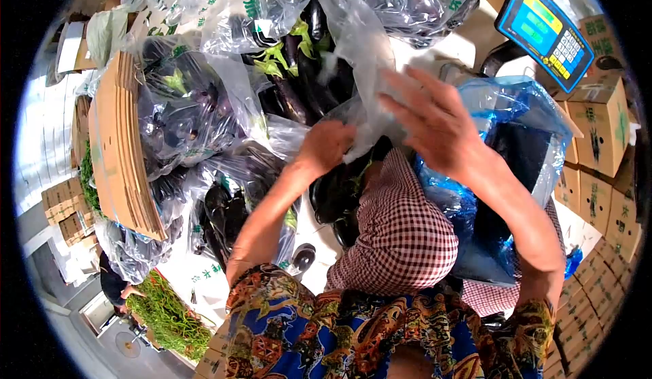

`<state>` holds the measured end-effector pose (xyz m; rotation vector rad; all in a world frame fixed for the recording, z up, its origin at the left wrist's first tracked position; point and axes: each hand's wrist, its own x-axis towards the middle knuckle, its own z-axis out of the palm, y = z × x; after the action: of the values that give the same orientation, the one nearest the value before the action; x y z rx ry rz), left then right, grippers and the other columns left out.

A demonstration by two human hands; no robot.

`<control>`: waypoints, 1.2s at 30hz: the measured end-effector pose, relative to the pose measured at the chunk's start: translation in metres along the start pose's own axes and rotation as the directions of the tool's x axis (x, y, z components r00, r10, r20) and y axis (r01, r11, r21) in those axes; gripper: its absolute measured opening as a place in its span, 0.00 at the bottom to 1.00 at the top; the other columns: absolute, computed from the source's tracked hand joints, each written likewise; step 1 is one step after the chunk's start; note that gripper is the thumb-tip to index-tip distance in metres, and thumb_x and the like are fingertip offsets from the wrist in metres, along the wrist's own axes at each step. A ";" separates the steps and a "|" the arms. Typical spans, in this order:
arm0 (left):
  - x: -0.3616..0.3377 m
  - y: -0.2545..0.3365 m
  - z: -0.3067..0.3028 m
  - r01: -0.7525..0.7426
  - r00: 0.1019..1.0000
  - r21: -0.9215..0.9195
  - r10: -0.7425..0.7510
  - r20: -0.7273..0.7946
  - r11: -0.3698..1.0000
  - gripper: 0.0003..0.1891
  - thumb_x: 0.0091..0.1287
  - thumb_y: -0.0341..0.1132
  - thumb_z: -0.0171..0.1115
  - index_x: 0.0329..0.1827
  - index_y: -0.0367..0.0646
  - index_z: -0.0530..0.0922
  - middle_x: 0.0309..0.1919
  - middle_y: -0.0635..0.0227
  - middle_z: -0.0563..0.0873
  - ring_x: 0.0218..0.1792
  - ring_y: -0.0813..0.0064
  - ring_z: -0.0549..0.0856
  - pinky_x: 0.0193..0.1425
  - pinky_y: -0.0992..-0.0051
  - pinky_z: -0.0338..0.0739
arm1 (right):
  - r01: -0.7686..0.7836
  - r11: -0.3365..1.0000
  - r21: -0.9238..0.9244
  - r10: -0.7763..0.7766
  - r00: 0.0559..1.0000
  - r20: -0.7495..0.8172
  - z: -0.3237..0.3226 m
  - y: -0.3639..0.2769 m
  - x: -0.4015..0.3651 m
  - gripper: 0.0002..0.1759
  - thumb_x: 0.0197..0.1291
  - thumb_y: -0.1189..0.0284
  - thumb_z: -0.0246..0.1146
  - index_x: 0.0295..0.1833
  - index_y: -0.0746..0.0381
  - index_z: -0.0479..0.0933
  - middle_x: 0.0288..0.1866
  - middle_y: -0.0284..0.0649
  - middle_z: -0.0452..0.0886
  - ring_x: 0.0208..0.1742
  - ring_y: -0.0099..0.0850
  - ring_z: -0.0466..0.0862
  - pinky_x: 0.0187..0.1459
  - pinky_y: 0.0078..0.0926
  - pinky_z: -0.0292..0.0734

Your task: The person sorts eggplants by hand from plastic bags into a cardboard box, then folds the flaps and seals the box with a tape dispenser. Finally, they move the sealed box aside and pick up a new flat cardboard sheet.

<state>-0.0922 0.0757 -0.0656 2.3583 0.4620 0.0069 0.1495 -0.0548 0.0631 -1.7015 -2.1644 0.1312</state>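
Note:
My left hand (327, 147) is closed at the lower edge of an open clear plastic bag (363, 29), its fingers curled on the film. Inside the bag lie dark eggplants (292, 97) with green caps. My right hand (438, 124) is raised to the right of the bag, fingers spread and blurred, holding nothing. Below my hands, more dark eggplants (336, 195) lie beside my checkered-cloth knee (407, 233). To the right stands a container lined with a blue plastic bag (468, 209), its inside dark.
Filled eggplant bags (183, 107) crowd the left and top. Flattened cardboard (119, 148) stands at left; a scale display (545, 32) is upper right, near stacked boxes (598, 124). Green peppers (170, 314) lie lower left, beside another person's hand (129, 291).

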 end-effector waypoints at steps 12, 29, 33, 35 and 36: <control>0.011 -0.020 -0.034 0.421 0.868 -0.328 -0.481 -0.126 0.846 0.18 0.65 0.35 0.62 0.56 0.38 0.79 0.43 0.50 0.85 0.44 0.57 0.86 0.49 0.65 0.79 | 0.159 0.910 -0.383 0.032 0.894 0.447 0.103 0.054 0.025 0.05 0.46 0.69 0.66 0.32 0.53 0.81 0.37 0.29 0.79 0.53 0.31 0.74 0.54 0.31 0.67; 0.095 -0.142 -0.009 0.607 0.613 -0.425 -0.736 -0.286 0.671 0.41 0.40 0.41 0.79 0.59 0.37 0.68 0.52 0.51 0.79 0.54 0.52 0.79 0.58 0.64 0.77 | 0.084 0.967 -0.241 -0.014 0.961 0.276 0.124 0.029 -0.005 0.05 0.47 0.68 0.64 0.31 0.56 0.83 0.40 0.32 0.76 0.51 0.32 0.73 0.49 0.31 0.68; 0.071 -0.044 -0.061 0.225 0.696 -0.688 -0.608 -0.382 0.690 0.32 0.43 0.20 0.70 0.56 0.40 0.72 0.47 0.65 0.82 0.47 0.64 0.82 0.56 0.70 0.76 | 0.083 0.942 -0.327 0.030 0.945 0.326 0.129 0.028 -0.013 0.06 0.51 0.68 0.62 0.32 0.56 0.83 0.41 0.33 0.77 0.52 0.32 0.73 0.50 0.32 0.68; 0.059 -0.030 -0.091 -0.052 0.683 -0.839 -0.593 -0.426 0.542 0.31 0.45 0.18 0.69 0.56 0.41 0.73 0.45 0.68 0.82 0.45 0.66 0.83 0.55 0.68 0.78 | 0.038 0.964 -0.262 0.079 0.902 0.423 0.129 0.029 -0.012 0.08 0.53 0.67 0.63 0.35 0.56 0.84 0.45 0.35 0.79 0.55 0.34 0.74 0.54 0.35 0.69; 0.052 -0.025 -0.112 -0.035 0.688 -0.888 -0.634 -0.354 0.458 0.29 0.49 0.19 0.69 0.57 0.41 0.73 0.44 0.68 0.83 0.44 0.68 0.83 0.55 0.69 0.79 | 0.016 0.974 -0.226 0.095 0.877 0.471 0.130 0.027 -0.012 0.09 0.53 0.67 0.63 0.37 0.56 0.85 0.46 0.36 0.80 0.57 0.36 0.74 0.55 0.36 0.70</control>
<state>-0.0669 0.1833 -0.0061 1.1399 0.9913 0.7587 0.1310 -0.0381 -0.0674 -2.0093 -2.5815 0.3700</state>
